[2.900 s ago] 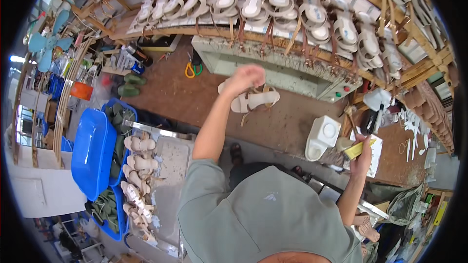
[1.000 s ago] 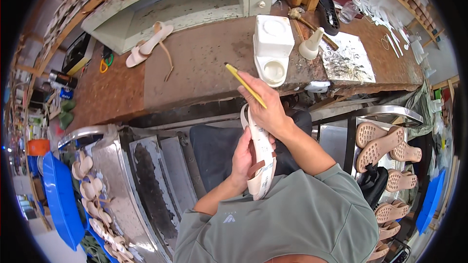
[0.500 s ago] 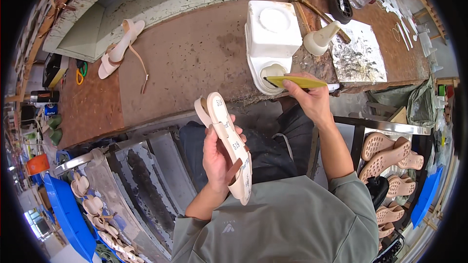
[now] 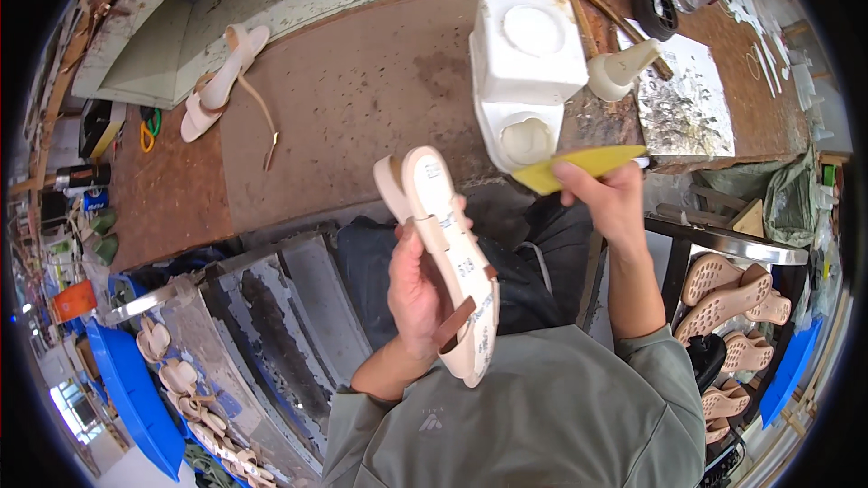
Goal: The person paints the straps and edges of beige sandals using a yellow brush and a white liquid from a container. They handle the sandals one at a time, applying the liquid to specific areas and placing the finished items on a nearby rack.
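Note:
My left hand (image 4: 414, 298) is closed around a beige sandal upper (image 4: 457, 258) with brown straps, above my lap. Its pale underside, with printed and handwritten marks, is turned up toward me. My right hand (image 4: 608, 203) pinches a flat yellow-green tool (image 4: 583, 165), likely a brush handle. The tool's left end is close to the rim of the round cup (image 4: 527, 139) at the foot of a white plastic dispenser (image 4: 532, 54). Whatever is on that end cannot be made out.
Across the brown workbench (image 4: 344, 99) at left lies another beige sandal (image 4: 221, 86). Right of the dispenser stand a cream cone-shaped nozzle bottle (image 4: 624, 70) and a stained paper sheet (image 4: 685, 104). Sole pieces (image 4: 723, 307) fill a rack at right; more sandals (image 4: 185, 380) sit at left.
My right hand has drawn the yellow-green tool back from the cup, toward me and to the right. The sandal in my left hand has shifted slightly right within a slightly shifted view.

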The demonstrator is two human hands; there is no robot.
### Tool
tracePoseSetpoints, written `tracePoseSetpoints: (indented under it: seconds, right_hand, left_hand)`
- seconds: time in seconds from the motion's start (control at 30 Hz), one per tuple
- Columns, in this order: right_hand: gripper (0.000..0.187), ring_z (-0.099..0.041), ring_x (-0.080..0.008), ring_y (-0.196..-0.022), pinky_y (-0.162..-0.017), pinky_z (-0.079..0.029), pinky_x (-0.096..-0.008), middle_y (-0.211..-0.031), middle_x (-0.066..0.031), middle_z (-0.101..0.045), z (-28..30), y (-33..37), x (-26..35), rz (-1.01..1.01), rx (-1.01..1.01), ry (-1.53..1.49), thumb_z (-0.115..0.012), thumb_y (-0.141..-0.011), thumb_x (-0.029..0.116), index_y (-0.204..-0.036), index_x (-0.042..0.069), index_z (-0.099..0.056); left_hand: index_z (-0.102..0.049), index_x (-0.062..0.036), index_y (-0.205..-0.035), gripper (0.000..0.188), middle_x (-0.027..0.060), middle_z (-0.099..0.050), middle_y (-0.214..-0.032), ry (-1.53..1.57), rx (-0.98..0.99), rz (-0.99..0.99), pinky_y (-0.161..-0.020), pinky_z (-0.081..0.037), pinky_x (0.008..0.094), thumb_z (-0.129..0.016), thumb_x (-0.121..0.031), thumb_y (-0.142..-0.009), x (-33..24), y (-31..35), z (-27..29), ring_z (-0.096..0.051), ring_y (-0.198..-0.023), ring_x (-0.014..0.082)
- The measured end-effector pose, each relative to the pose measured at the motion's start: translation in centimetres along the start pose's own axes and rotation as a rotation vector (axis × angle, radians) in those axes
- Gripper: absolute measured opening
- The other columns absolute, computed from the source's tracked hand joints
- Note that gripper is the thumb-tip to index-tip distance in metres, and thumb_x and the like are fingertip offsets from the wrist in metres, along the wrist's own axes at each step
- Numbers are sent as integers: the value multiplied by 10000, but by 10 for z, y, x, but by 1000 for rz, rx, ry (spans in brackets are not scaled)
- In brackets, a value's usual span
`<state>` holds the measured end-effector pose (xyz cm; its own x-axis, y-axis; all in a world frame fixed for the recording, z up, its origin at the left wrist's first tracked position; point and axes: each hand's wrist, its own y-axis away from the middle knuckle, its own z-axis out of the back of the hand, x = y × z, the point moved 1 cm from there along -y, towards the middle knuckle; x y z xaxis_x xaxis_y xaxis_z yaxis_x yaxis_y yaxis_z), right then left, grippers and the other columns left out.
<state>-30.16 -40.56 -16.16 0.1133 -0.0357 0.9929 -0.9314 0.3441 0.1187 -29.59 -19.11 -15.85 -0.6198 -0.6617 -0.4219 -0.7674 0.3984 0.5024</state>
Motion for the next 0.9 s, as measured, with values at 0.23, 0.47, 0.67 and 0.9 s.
tracePoseSetpoints:
  seconds: [0.23, 0.47, 0.67, 0.9]
  right_hand:
    - [167, -591, -151, -604, -547, -465, -253, -786, -147, -644, -41, 41, 41, 453, 186, -207, -673, -778, 32, -899, -74, -628]
    - [160, -616, -205, -652, -587, -478, -282, -789, -140, -658, -49, 51, 58, 716, 215, -65, -690, -752, 40, -877, -47, -643]
    - [165, -625, -216, -629, -568, -473, -297, -769, -165, -661, -49, 78, 53, 766, 225, -155, -681, -754, 43, -886, -43, -629]
    - [160, -634, -228, -625, -553, -469, -303, -759, -170, -662, -41, 108, 49, 772, 278, -227, -676, -759, 43, -885, -35, -618]
  left_hand:
    - [-452, -71, -1216, 468, 88, -540, -1090, -36, 107, 2, -671, -547, 340, -304, -424, -947, -7, 29, -28, -568, -919, 173]
    - [-498, 0, -1103, 483, 88, -571, -834, -48, 65, -62, -562, -520, 311, -340, -428, -944, -2, 62, -32, -598, -648, 171]
    - [-409, -46, -1266, 595, 68, -537, -962, -117, 188, -23, -654, -542, 324, -295, -521, -926, 0, 79, -29, -592, -796, 162]
    - [-421, -42, -1251, 555, 75, -540, -963, -115, 224, -131, -619, -523, 319, -346, -479, -918, 7, 95, -28, -571, -784, 160]
